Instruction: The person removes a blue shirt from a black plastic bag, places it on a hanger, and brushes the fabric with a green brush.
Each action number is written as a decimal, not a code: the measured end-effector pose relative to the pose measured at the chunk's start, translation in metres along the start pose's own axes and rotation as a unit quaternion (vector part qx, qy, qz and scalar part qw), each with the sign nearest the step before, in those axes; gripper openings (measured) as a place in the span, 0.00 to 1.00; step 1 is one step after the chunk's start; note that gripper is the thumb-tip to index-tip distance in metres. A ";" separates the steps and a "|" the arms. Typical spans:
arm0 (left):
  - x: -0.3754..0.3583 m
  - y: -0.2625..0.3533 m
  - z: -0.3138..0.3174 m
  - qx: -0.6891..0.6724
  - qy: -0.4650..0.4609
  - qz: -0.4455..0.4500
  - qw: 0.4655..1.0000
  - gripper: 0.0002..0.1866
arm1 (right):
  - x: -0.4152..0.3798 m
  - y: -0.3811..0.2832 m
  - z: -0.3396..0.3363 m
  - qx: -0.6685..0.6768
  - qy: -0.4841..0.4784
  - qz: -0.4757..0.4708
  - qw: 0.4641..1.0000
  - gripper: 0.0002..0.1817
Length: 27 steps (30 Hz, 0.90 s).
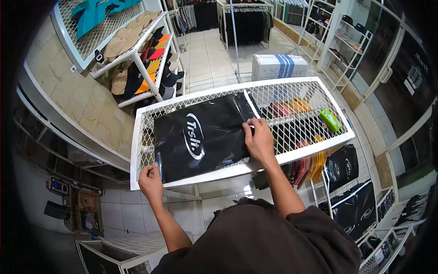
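A black plastic packaging bag (175, 137) with a white "Trslt." logo lies flat on the white mesh-topped table (292, 157). My left hand (150, 181) pinches the bag's near left corner, thumb and fingertips together at its edge. At the bag's right end, my right hand (260, 141) is closed with thumb and forefinger at the edge of the flap. A white strip (251, 104) runs along that flap, and its near part is hidden behind my right hand.
A green packet (330, 120) lies on the mesh at the right. Coloured clothes (305, 169) hang under the table. Behind it stands a white box (279, 67) with blue stripes. A cap rack (146, 73) is at the left, and more black bags (353, 208) stand at the right.
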<state>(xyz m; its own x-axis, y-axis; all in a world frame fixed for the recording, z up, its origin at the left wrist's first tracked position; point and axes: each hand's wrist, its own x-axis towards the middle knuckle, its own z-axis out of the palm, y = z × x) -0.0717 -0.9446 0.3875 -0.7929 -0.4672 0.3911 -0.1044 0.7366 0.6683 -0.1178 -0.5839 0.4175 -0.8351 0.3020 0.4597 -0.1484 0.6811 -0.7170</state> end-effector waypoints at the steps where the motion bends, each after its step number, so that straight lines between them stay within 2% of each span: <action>1: 0.006 -0.002 0.000 -0.008 -0.018 -0.015 1.000 0.13 | 0.003 0.002 -0.001 0.012 -0.009 0.023 1.000 0.14; 4: 0.023 -0.015 0.004 -0.060 -0.054 -0.037 0.996 0.14 | 0.016 0.030 -0.017 0.043 -0.062 0.059 0.995 0.14; 5: 0.027 -0.019 0.007 -0.103 -0.070 -0.045 0.991 0.14 | 0.023 0.031 -0.029 -0.008 -0.133 0.118 0.984 0.13; 8: 0.031 -0.019 0.011 -0.100 -0.065 -0.035 0.992 0.14 | 0.028 0.045 -0.035 -0.028 -0.178 0.115 0.977 0.11; 10: 0.030 -0.015 0.010 -0.108 -0.068 -0.042 0.991 0.15 | 0.036 0.037 -0.037 0.016 -0.297 0.164 0.941 0.11; 11: 0.029 -0.013 0.008 -0.114 -0.071 -0.049 0.990 0.15 | 0.034 0.038 -0.033 0.017 -0.296 0.167 0.940 0.11; 13: 0.025 -0.015 0.011 -0.119 -0.060 -0.033 0.990 0.15 | 0.031 0.054 -0.012 0.151 -0.239 0.158 0.946 0.14; 14: 0.023 -0.015 0.013 -0.127 -0.046 -0.019 0.991 0.15 | 0.032 0.083 0.009 0.221 -0.262 0.159 0.926 0.16; 15: 0.021 -0.013 0.011 -0.127 -0.047 -0.018 0.991 0.15 | 0.031 0.078 0.008 0.222 -0.261 0.160 0.926 0.16; 18: 0.018 -0.012 0.007 -0.114 -0.060 -0.014 0.992 0.14 | 0.029 0.047 -0.002 0.035 -0.267 0.134 0.954 0.20; 19: 0.019 -0.016 0.008 -0.123 -0.064 -0.018 0.990 0.13 | 0.028 0.040 -0.001 0.036 -0.268 0.134 0.953 0.20; 21: 0.019 -0.018 0.007 -0.130 -0.068 -0.022 0.989 0.12 | 0.026 0.031 0.004 -0.102 -0.242 0.137 0.955 0.20; 23: 0.018 -0.015 0.007 -0.131 -0.060 0.006 0.990 0.11 | 0.027 0.031 0.009 -0.124 -0.244 0.138 0.952 0.18; 27: 0.018 -0.026 0.014 -0.163 -0.050 -0.001 0.985 0.09 | 0.032 0.029 0.006 -0.125 -0.236 0.139 0.954 0.16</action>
<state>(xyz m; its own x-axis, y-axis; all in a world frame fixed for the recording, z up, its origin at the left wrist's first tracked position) -0.0917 -0.9653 0.3685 -0.8502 -0.4057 0.3355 0.0787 0.5322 0.8429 -0.1517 -0.5582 0.4079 -0.9780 0.2001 -0.0585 0.1944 0.7740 -0.6027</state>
